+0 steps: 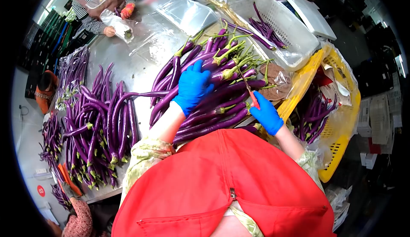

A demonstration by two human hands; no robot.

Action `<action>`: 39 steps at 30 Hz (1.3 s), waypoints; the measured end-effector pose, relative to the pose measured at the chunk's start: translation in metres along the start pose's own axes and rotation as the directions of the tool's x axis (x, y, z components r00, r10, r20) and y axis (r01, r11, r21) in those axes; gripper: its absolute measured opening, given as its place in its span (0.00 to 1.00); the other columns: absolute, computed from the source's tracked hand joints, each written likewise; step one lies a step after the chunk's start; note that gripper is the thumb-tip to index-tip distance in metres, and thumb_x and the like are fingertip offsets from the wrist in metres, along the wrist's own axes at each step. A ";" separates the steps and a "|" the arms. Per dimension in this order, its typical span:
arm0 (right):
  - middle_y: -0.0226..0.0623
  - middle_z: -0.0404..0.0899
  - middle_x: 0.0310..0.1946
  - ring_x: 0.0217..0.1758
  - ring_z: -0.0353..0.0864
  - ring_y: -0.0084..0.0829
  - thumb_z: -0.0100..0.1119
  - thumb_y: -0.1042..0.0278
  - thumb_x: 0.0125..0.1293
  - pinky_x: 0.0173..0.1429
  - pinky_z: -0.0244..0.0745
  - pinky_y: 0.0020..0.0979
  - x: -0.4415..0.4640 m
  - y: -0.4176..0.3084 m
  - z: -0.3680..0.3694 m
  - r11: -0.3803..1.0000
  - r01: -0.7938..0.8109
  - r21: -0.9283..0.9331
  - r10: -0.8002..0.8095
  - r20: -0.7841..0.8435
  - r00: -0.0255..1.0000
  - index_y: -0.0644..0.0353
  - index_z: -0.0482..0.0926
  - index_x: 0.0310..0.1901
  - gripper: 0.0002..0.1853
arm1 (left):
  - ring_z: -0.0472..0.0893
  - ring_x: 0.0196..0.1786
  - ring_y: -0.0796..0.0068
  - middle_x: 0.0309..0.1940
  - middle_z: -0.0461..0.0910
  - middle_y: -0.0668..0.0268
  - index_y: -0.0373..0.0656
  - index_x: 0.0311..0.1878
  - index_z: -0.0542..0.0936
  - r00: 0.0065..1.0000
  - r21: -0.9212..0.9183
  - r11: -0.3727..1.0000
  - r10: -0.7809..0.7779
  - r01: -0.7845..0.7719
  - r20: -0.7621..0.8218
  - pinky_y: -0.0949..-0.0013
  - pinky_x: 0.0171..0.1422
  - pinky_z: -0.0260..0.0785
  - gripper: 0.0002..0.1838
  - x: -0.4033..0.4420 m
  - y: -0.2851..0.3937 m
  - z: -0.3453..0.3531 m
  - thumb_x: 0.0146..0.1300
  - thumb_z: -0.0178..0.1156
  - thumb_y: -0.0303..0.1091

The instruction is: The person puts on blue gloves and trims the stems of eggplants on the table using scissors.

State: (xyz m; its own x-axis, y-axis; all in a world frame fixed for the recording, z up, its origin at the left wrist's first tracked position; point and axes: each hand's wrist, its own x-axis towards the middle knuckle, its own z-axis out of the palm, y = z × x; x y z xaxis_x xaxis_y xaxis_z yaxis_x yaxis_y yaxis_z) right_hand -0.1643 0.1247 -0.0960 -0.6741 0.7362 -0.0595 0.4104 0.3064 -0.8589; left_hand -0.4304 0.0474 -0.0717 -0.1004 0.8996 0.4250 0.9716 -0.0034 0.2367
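Observation:
My left hand (194,87), in a blue glove, curls over a long purple eggplant (164,102) in the large pile in front of me. My right hand (267,114), also in a blue glove, is closed round the red handle of a small knife (246,83). Its thin blade points up and away, over the green stems at the pile's right side. The eggplants lie roughly side by side, with most stem ends to the right. My left fingertips are partly hidden among them.
More eggplants (96,126) are heaped on the left of the metal table (143,81). A white crate (301,51) and a yellow basket (326,162), both with eggplants, stand to the right. Across the table a person (102,6) holds a plastic bag; another person's sleeve (79,220) shows lower left.

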 end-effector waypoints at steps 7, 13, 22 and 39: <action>0.50 0.75 0.35 0.38 0.77 0.44 0.53 0.67 0.56 0.45 0.71 0.36 0.010 0.003 -0.001 0.999 -0.036 0.030 0.033 0.074 0.997 0.64 0.67 0.56 0.24 | 0.76 0.40 0.50 0.44 0.72 0.52 0.43 0.32 0.78 0.998 -0.043 0.999 0.033 -0.031 0.045 0.52 0.42 0.70 0.14 0.000 0.006 -0.001 0.41 0.67 0.37; 0.34 0.71 0.29 0.31 0.68 0.25 0.50 0.70 0.59 0.38 0.68 0.30 0.005 0.008 -0.001 0.989 -0.139 0.045 0.129 0.182 0.975 0.64 0.69 0.55 0.21 | 0.75 0.41 0.50 0.44 0.73 0.52 0.43 0.34 0.79 0.994 -0.046 0.999 0.024 -0.019 0.104 0.52 0.43 0.70 0.15 -0.004 0.004 -0.005 0.41 0.66 0.37; 0.53 0.74 0.27 0.30 0.75 0.50 0.50 0.70 0.56 0.36 0.69 0.40 -0.006 0.012 0.008 0.997 -0.029 -0.075 0.037 0.107 0.994 0.62 0.71 0.49 0.17 | 0.75 0.42 0.49 0.46 0.73 0.51 0.42 0.36 0.80 0.998 -0.021 0.999 0.044 -0.043 0.051 0.53 0.45 0.70 0.17 -0.020 -0.008 -0.011 0.40 0.67 0.37; 0.31 0.72 0.43 0.45 0.68 0.20 0.53 0.70 0.61 0.52 0.67 0.25 0.022 0.010 0.021 0.977 -0.182 0.112 0.145 0.279 0.949 0.65 0.58 0.66 0.32 | 0.75 0.38 0.51 0.44 0.73 0.52 0.43 0.32 0.80 0.981 -0.107 0.975 0.194 -0.194 -0.005 0.54 0.35 0.69 0.15 -0.022 0.008 -0.018 0.39 0.67 0.39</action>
State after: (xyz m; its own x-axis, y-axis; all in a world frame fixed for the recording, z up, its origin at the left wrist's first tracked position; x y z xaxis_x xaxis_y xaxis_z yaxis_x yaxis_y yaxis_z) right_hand -0.1880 0.1312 -0.1167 -0.7517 0.5750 -0.3230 0.4549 0.0975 -0.8852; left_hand -0.4240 0.0200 -0.0632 0.0892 0.8796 0.4673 0.9440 -0.2243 0.2421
